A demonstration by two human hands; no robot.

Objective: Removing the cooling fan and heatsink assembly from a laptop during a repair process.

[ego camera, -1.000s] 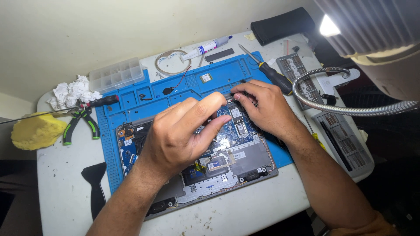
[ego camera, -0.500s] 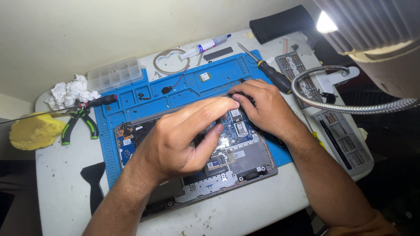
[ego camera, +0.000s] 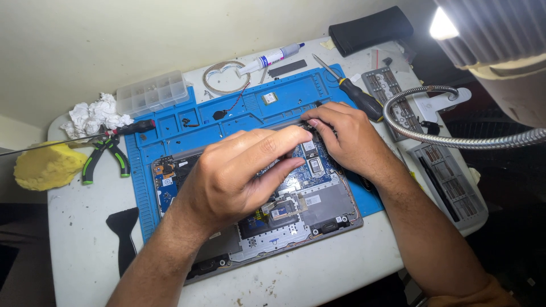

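Working over an opened laptop, bottom cover off, circuit board bare, lying flat on a blue repair mat in the middle of the desk. Left hand reaching across the board from the near side, index finger and thumb stretched out toward the far edge of the machine; right hand curled down at that same far edge, fingertips pressed to the board just beside those of the left. Cannot tell whether either pinches a part or merely presses: the spot under the fingertips is hidden.

Compared with a second ago: left fingers no longer arched high over the middle of the board but flattened and extended, now meeting the right hand's. Right hand hardly shifted, holding the same corner throughout. Judging from that, steadying with the right while bringing the left in to help at one small point, probably a connector or cable there, though too covered to say.

Around the mat: a black-handled screwdriver just beyond the right hand, green-handled pliers and a yellow cloth at the left, a clear compartment box, a syringe tube, and a gooseneck lamp arm bending in from the right.
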